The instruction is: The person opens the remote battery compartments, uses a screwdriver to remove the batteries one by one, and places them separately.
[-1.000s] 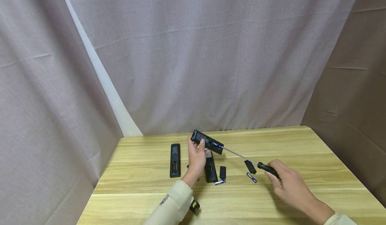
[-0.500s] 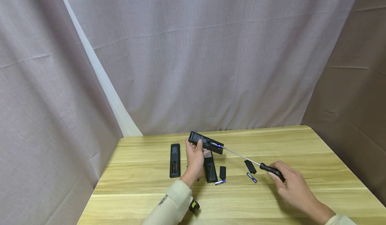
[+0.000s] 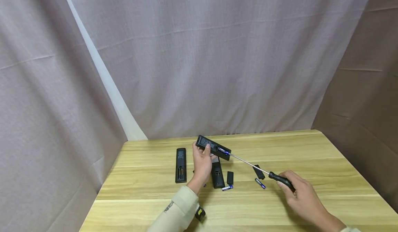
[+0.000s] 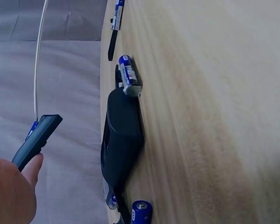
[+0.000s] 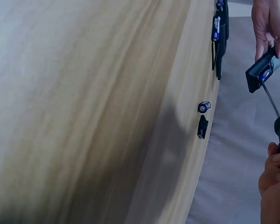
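Head view: a person's left hand [image 3: 202,163] grips a black remote [image 3: 213,147] held up above the wooden table [image 3: 311,149], back side up, a blue battery showing at its right end.
Right hand: the right hand [image 3: 300,194] is wrapped round the black handle of a long screwdriver [image 3: 264,171]; the thin shaft reaches left, its tip at the battery bay.
On the table: a second remote [image 3: 180,160] lies left of the held one, a third remote [image 3: 217,174] under it; loose batteries [image 3: 259,183] and small black covers [image 3: 257,172] lie nearer the right hand.
Left wrist view: the thumb [image 4: 31,169] presses the raised remote's edge; the shaft meets the remote's end (the contact is tiny here).
Right wrist view: curled fingers [image 5: 273,175] clasp the handle, tip in the open bay.
Step in hand: likely prying the battery out.
Next move calls for: probably a gentle lever under the cell, with the remote held steady.
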Demonstrator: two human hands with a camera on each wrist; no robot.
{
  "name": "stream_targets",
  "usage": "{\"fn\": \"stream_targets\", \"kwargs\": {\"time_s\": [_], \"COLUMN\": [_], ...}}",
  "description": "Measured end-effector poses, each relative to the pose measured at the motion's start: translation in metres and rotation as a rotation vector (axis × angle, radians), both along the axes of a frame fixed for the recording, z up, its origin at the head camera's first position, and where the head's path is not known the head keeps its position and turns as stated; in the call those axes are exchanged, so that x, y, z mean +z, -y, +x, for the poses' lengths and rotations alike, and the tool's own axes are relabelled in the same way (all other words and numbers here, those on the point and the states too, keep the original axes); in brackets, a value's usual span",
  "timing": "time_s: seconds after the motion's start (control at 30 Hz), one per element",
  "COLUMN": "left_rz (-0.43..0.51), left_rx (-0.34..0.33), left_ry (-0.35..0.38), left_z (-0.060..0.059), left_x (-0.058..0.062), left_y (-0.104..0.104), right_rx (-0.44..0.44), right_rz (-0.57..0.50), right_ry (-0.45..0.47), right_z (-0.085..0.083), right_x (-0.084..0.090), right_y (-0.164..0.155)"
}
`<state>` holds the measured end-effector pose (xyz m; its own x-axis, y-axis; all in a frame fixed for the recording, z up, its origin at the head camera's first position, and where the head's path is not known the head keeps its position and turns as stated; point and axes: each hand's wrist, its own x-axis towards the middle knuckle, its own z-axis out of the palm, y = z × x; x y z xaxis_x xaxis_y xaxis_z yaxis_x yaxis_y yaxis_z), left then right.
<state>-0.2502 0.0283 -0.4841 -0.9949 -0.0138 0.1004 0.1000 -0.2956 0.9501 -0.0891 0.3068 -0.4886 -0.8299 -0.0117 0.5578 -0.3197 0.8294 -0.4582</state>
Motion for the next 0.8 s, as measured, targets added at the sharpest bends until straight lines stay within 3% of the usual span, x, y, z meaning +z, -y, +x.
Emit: {"fn": "stream_targets", "kwargs": {"time_s": [0.3, 0.5, 0.8], "left_rz": [-0.069, -0.010, 0.055], "left_rx": [-0.020, -0.016, 0.005], "left_ry": [0.003, 0.040, 0.036], "left_z": [0.0051, 0.0027, -0.0005], "left_x": [0.0023, 0.0000, -0.0044], "left_y": [-0.0035, -0.0051, -0.0053], "right_rx": [-0.014, -0.020, -0.011], "right_rz": [-0.019, -0.040, -0.078], "right_ry": [0.010, 0.040, 0.041], "right_z": [0.0006, 0.0027, 0.0047], "right_x": [-0.0038, -0.0035, -0.0041], "right_y": [-0.0028, -0.0040, -0.0020]}}
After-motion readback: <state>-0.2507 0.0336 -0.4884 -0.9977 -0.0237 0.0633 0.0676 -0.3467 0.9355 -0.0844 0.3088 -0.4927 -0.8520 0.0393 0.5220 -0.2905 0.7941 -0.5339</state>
